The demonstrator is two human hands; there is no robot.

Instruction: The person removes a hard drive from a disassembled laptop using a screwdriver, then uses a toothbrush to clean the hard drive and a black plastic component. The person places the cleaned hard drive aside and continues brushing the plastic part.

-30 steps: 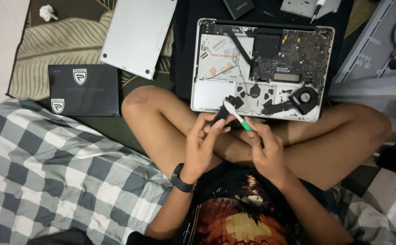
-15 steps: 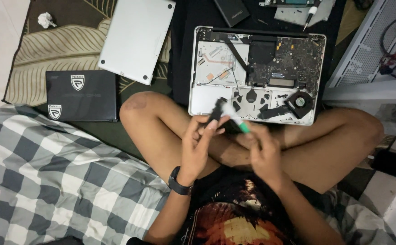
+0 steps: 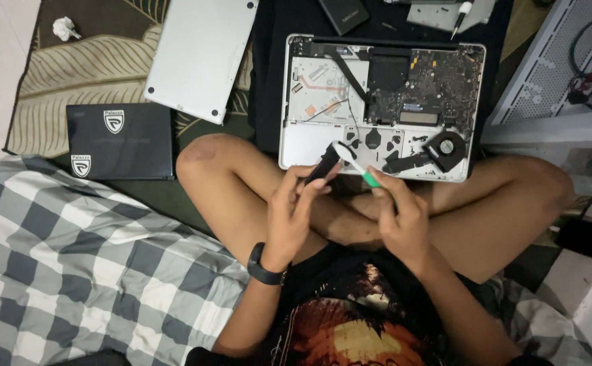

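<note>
1. A person seated cross-legged on the floor works over an opened laptop [image 3: 384, 102], its base cover [image 3: 201, 54] lying off at 10 o'clock.
2. The left hand [image 3: 296, 217] has its grip closed around a small black part [image 3: 324, 166], held just above the knees at the laptop's near edge.
3. The right hand [image 3: 397, 217] pinches a white-and-green toothbrush [image 3: 355, 163], its head meeting the part.
4. The part looks light, stiff and likely fragile; its edges seem the safest hold.
5. Its long axis runs from 7 to 1 o'clock; the toothbrush points toward 10 o'clock.
</note>
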